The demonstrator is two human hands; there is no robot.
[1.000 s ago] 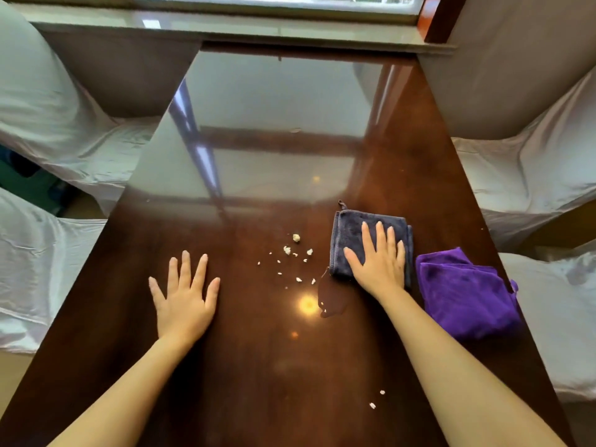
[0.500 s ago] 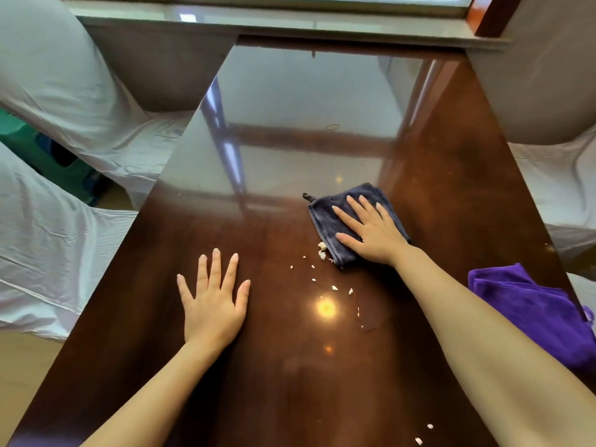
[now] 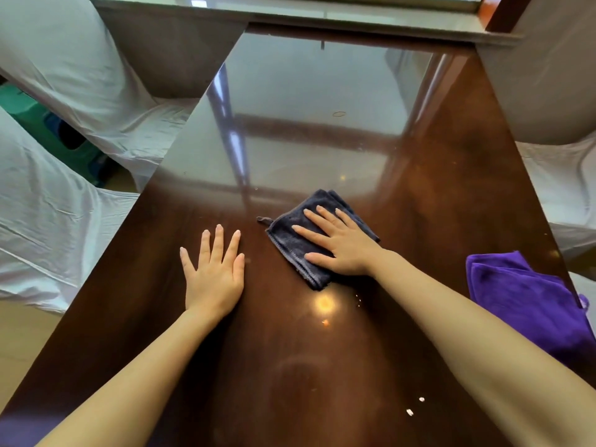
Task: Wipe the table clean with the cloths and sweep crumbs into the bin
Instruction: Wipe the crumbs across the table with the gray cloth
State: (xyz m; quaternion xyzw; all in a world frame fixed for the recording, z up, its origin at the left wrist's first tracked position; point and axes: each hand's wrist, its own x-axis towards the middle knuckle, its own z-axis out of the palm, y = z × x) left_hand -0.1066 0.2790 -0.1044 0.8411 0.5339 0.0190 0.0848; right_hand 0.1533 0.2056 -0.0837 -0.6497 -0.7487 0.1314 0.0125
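Note:
A folded dark grey cloth [image 3: 290, 243] lies near the middle of the glossy dark wooden table [image 3: 322, 366]. My right hand [image 3: 338, 243] presses flat on the cloth with fingers spread. My left hand [image 3: 214, 272] rests flat on the bare wood just left of the cloth, fingers apart, holding nothing. A crumpled purple cloth [image 3: 522, 298] lies at the table's right edge. Two white crumbs [image 3: 414, 406] sit near the front under my right forearm, and a few tiny specks [image 3: 358, 298] lie by the cloth's near corner. No bin is in view.
Chairs in white covers stand along the left side [image 3: 64, 195] and the right side [image 3: 564, 188]. A window sill [image 3: 322, 17] runs along the table's far end. Something green [image 3: 29, 114] shows between the left chairs.
My right hand slid the grey cloth leftward over the crumb patch, so most crumbs are hidden now. The cloth sits close to my left hand, which stayed flat. The view shifted left.

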